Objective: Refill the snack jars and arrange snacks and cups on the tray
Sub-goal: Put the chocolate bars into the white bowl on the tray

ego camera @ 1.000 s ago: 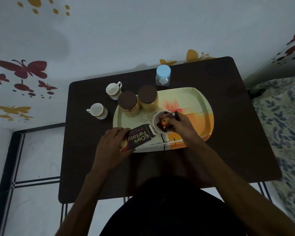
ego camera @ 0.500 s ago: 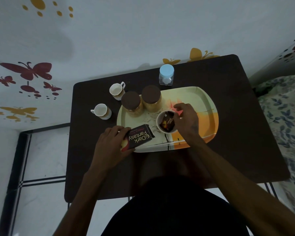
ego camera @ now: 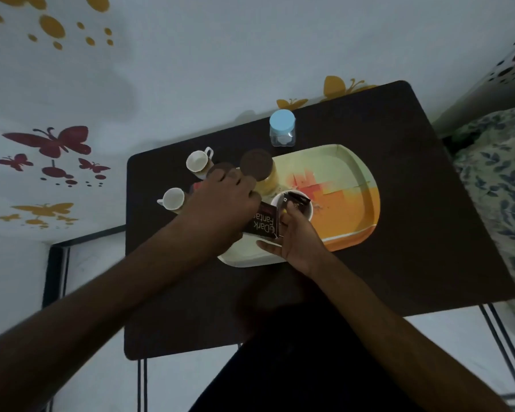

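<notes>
Butterfly decals are scattered over a pale wall behind a dark brown table (ego camera: 399, 233), with a patterned bedspread (ego camera: 500, 179) seen at its right edge. On the table a pale tray with an orange print (ego camera: 339, 162) is laid, and every place below is given relative to that tray. On its far-left corner two brown-lidded snack jars (ego camera: 256, 166) are stood side by side; the nearer-left one is largely covered by the left hand (ego camera: 223, 203). A blue-lidded jar (ego camera: 282, 127) is set just beyond the far rim, and two white cups (ego camera: 197, 160) are left off the tray to its left. A white bowl (ego camera: 305, 208) holding a dark wrapper is placed at the tray's middle. A dark biscuit box marked Dark Fantasy (ego camera: 263, 223) is held over the near-left part, its long axis running roughly toward the wall.

The left hand is reached forward over the box toward the jars, fingers bent at the jar lid; whether the lid or the box is gripped cannot be told. The right hand (ego camera: 298, 242) is spread, thumb stretched left, fingers touching the box's right edge.

The jar lies directly ahead of the left hand, which is the nearer one, so an uncapping appears to be intended.

Half a second earlier the left hand was wrapped round the box at the near rim and the right hand was at the bowl; both have since shifted left.
</notes>
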### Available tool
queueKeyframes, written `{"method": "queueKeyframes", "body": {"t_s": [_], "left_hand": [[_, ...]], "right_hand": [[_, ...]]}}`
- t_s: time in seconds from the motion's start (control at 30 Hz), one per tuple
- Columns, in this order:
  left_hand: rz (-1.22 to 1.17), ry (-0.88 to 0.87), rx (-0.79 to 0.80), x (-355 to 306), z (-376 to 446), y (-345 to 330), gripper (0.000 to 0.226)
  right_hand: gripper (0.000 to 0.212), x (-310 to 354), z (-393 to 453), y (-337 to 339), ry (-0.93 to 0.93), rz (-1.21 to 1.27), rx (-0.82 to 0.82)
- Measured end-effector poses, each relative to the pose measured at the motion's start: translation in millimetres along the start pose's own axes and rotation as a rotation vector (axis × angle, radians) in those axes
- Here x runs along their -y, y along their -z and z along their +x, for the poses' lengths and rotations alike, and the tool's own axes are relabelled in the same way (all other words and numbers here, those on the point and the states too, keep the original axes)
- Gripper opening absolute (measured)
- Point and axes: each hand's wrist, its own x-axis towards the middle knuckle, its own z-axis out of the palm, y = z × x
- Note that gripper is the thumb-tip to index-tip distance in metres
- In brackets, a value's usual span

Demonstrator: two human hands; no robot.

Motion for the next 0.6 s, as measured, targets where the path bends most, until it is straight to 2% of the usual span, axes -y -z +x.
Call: {"method": "queueKeyframes", "body": {"t_s": [0.07,0.13,0.3,0.4,0.53,0.6], "left_hand": [[0.000,0.003,-0.034,2,3,4,0.064],[-0.023,0.014,-0.001,-2,4,5,0.063],[-0.039,0.021,0.003,-3,0,4,0.063],[-0.004,0.046,0.020,4,-1,-1,0.068],[-0.057,0.070,0.053,3,-2,-12,0.069],[-0.090,0.083,0.034,3,-4,-14,0.066]], "right_hand": [[0.067,2,-1,2,0.001,0.031,0.018],[0.063,0,-1,3,-0.012,0.058,0.023],[0.030,3,-7,-1,0.033,0.058,0.067],[0.020,2,-9,-3,0.059,0.058,0.097],[0.022,4,-11,1,0.114,0.072,0.116],[0.036,5,-12,5,0.127,0.049,0.139]]}}
